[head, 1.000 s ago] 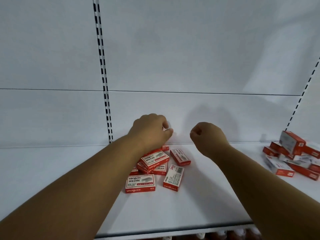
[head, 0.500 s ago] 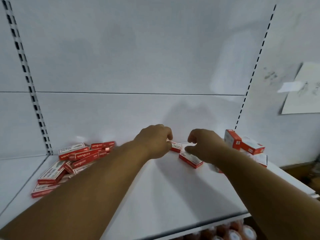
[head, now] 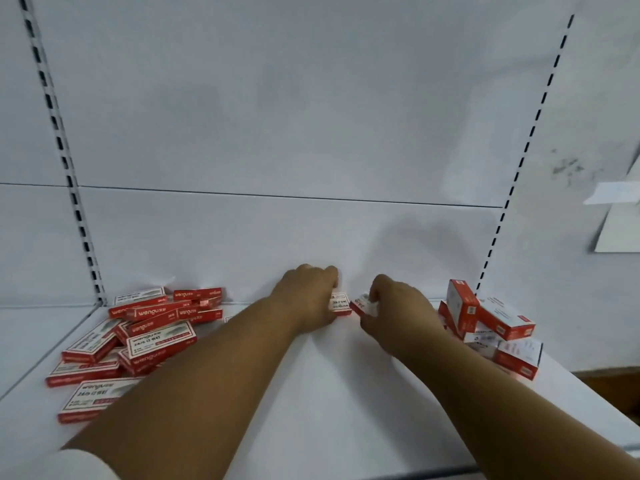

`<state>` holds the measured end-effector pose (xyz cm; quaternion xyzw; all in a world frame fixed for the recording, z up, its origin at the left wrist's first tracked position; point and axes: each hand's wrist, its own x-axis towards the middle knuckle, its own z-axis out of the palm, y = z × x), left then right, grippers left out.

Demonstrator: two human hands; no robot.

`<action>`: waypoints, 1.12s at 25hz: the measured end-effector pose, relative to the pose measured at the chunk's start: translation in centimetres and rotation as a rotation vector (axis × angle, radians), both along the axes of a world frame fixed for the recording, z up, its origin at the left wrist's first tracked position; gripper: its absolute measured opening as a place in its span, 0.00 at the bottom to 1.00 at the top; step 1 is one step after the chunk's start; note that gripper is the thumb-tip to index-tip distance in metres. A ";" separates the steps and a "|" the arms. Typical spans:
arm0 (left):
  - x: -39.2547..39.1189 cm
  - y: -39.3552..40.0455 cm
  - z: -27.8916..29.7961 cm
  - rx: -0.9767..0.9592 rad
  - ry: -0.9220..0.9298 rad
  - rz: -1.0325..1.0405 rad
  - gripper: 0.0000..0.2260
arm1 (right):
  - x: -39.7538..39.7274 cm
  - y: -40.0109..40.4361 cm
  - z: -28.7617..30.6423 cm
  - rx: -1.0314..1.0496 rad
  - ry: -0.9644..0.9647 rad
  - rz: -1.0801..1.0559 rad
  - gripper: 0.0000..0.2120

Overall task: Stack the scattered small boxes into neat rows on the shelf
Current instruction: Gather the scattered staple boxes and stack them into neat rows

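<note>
Reaching deep toward the back of the white shelf (head: 346, 393) with both arms at once. Left hand (head: 308, 296) curled over a small red-and-white box (head: 340, 305), fingers wrapped down on it, box sitting on the shelf right against the back panel (head: 277, 237). Right hand (head: 398, 311) just beside, pinching a second box (head: 360, 304), tilted, fingers clamped on its near end. Two boxes almost touching, corner to corner, in the middle of the shelf. Off to the left, a loose heap of the same boxes (head: 152, 327), lying flat at all angles, some overlapping, spreading from the back corner out toward the front edge. Off to the right, a smaller jumble (head: 491, 327), one box standing on end, others leaning and piled against it near the shelf's right end. Slotted uprights (head: 65, 157) framing the bay on either side. White sleeve (head: 62, 465) at the bottom left corner. Sheet of paper (head: 620, 223) stuck on the wall far right.
</note>
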<state>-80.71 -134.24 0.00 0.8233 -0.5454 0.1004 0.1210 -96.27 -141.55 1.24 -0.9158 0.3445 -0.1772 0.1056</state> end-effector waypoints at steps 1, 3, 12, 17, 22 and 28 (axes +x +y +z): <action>0.4 0.7 0.3 -0.109 -0.023 0.029 0.20 | 0.2 0.2 0.0 -0.059 -0.122 0.003 0.14; 1.2 2.4 1.2 -0.381 -0.084 0.071 0.23 | 0.9 0.9 0.2 -0.181 -0.359 0.029 0.17; 3.3 13.8 5.8 -0.668 -0.285 0.127 0.19 | 6.4 6.9 0.8 -0.313 -0.737 0.204 0.23; 5.5 19.1 5.4 -0.632 -0.271 0.207 0.21 | 8.9 11.1 0.9 -0.273 -0.663 0.288 0.22; 6.8 22.3 4.3 -0.597 -0.259 0.208 0.22 | 10.3 14.6 0.8 -0.251 -0.637 0.303 0.24; 8.2 23.0 3.1 -0.361 -0.020 0.244 0.23 | 11.1 16.8 0.1 -0.059 -0.485 0.207 0.30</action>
